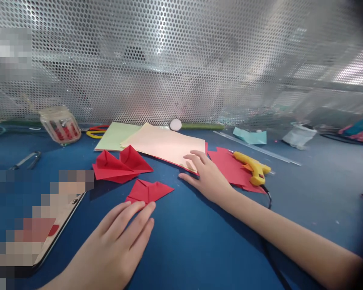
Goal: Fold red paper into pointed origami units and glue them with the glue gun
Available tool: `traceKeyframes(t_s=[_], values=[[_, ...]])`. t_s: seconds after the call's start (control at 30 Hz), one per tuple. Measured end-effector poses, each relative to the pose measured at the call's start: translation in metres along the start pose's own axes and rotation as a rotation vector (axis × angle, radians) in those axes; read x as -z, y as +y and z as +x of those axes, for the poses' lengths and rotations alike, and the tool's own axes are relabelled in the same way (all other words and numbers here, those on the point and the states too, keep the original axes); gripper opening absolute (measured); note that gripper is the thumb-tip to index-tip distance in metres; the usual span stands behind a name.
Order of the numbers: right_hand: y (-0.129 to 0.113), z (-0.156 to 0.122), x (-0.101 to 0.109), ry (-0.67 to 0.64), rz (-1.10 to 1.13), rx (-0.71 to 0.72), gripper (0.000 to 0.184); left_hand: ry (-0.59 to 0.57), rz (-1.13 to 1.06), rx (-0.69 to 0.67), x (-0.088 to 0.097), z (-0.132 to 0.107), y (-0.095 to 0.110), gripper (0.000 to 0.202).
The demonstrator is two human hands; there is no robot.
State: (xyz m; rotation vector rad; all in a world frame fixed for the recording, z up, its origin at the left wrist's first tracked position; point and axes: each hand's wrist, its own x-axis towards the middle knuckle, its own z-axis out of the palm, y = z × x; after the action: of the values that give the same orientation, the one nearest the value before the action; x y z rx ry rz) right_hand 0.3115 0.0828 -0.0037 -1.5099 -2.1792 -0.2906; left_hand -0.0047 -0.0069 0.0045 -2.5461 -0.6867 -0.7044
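Note:
My left hand (121, 237) lies with fingers stretched out, its fingertips on the near edge of a small folded piece of red paper (149, 191). Just behind that piece stand folded red paper shapes (121, 166) with raised points. My right hand (210, 177) reaches forward, fingers apart and holding nothing, over the near right corner of a stack of pale cream paper (166, 141). Whether its fingertips touch the sheets, I cannot tell. Red sheets show beneath the cream ones. To the right of this hand lie red paper squares (226, 167).
A yellow glue gun (254, 167) rests on the red squares, its black cord (272, 257) running toward me. Pale green paper (116, 135), a glass jar (60, 125), scissors with yellow handles (96, 133) and clear sticks (260, 150) lie farther back. A tablet-like device (60, 229) is at left.

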Motion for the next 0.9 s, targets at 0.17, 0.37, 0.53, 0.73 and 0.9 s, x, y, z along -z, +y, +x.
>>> traceKeyframes(t_s=[0.17,0.37,0.53,0.73,0.9], values=[[-0.011,0.042,-0.006,-0.08,-0.03,0.047,0.041,-0.05,0.02,-0.044,0.007,0.002,-0.002,0.038],[-0.024,0.074,0.002,-0.242,0.016,0.119,0.043,0.0,0.009,-0.083,0.009,0.008,-0.001,0.038],[-0.018,0.09,0.007,-0.346,0.032,0.069,0.042,0.034,-0.021,-0.049,-0.002,0.004,0.003,0.038],[-0.006,0.099,0.015,-0.461,0.067,0.044,0.04,0.022,-0.038,-0.044,-0.008,-0.004,0.005,0.034],[-0.004,0.1,0.015,-0.478,0.043,0.068,0.038,0.001,-0.042,-0.049,-0.01,-0.005,0.005,0.031]])
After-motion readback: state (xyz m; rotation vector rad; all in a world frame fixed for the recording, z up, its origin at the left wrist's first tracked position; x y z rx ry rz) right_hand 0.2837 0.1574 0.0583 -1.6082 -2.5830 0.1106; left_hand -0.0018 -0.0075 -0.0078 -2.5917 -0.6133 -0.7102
